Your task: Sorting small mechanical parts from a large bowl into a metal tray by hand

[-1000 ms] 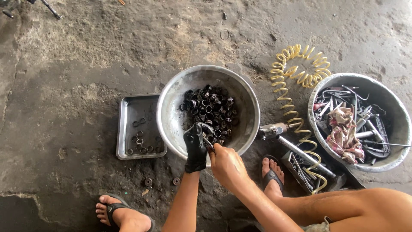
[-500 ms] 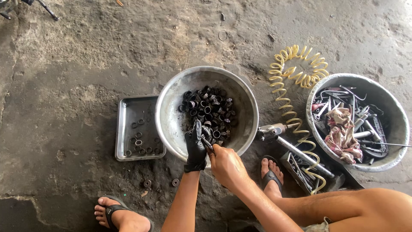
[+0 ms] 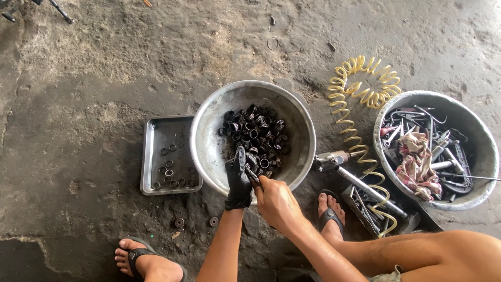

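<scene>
1. The left hand (image 3: 238, 180), in a black glove, gripped a small dark ring part (image 3: 251, 166) low in the middle of the frame.
2. The bare right hand (image 3: 277, 202) squeezed a thin tool (image 3: 252, 176) against it.
3. Both were over the big metal bowl (image 3: 209, 141) full of black rings (image 3: 255, 132).
4. A flat tray (image 3: 150, 156) sat left of the bowl.

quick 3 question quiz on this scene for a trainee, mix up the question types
1. True or false: the left hand wears a black glove.
2. Where do the dark metal rings mostly lie? A) the flat tray B) the big metal bowl C) the tool basin
3. Fill in: the yellow coiled ____ lies on the floor between bowl and basin.

Key
1. True
2. B
3. hose; the bare right hand meets the left over the bowl's near edge, on a small part too small to tell.
</scene>
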